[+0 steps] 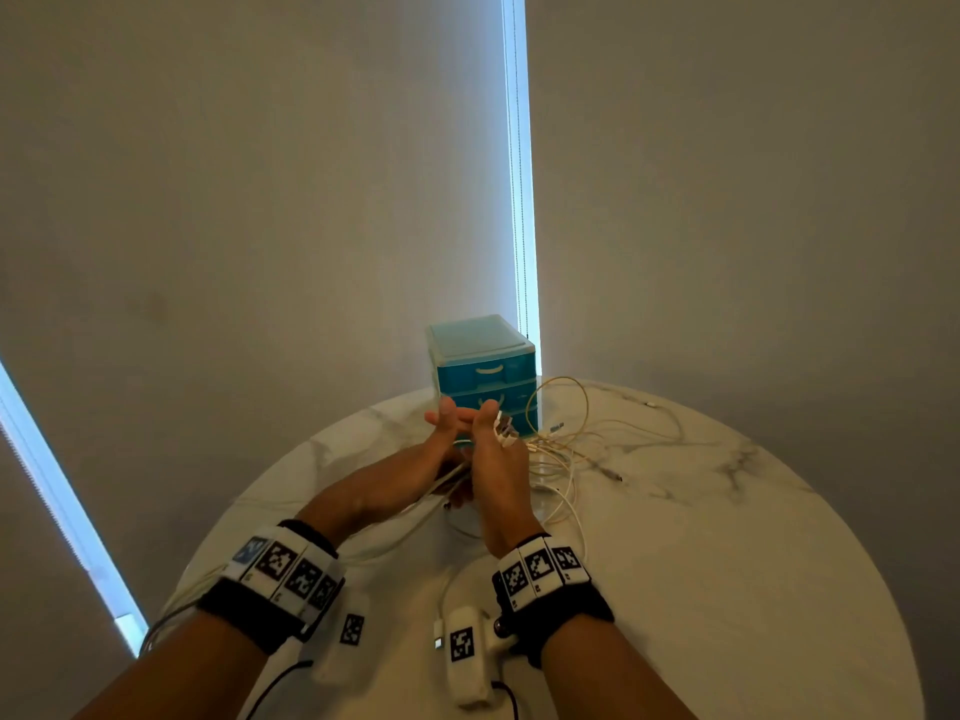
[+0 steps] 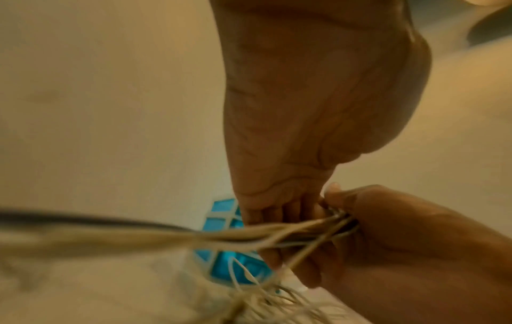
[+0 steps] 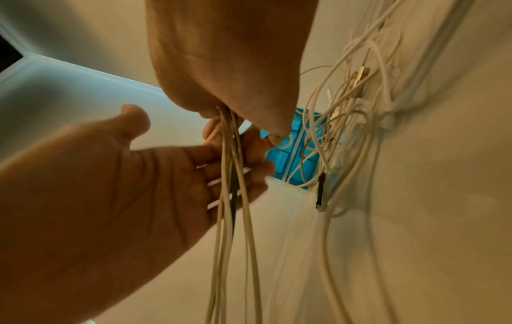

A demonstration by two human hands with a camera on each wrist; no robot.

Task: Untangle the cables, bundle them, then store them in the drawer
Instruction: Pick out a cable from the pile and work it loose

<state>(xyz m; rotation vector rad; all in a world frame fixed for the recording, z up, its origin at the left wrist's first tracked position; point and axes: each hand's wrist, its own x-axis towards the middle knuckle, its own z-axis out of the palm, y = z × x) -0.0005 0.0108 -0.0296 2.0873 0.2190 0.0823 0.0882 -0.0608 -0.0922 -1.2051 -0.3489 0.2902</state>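
Several white cables (image 1: 556,433) and one dark one run in a bunch through my right hand (image 1: 493,444), which grips them in a fist above the table. Their plugs (image 1: 505,428) stick out past its knuckles. My left hand (image 1: 449,415) is beside it with fingers straight, palm against the hanging strands (image 3: 230,197). In the right wrist view the left hand (image 3: 166,186) lies open behind the bunch under the right hand (image 3: 221,76). The blue drawer unit (image 1: 483,366) stands just behind both hands, drawers closed. Loose loops trail right over the table.
The round marble table (image 1: 701,563) carries the tangle's loose ends, with plugs (image 1: 618,478) lying right of the hands. A wall and a window-blind cord (image 1: 519,200) stand behind the drawer unit. Part of the bunch hangs off the table's left edge (image 1: 182,600).
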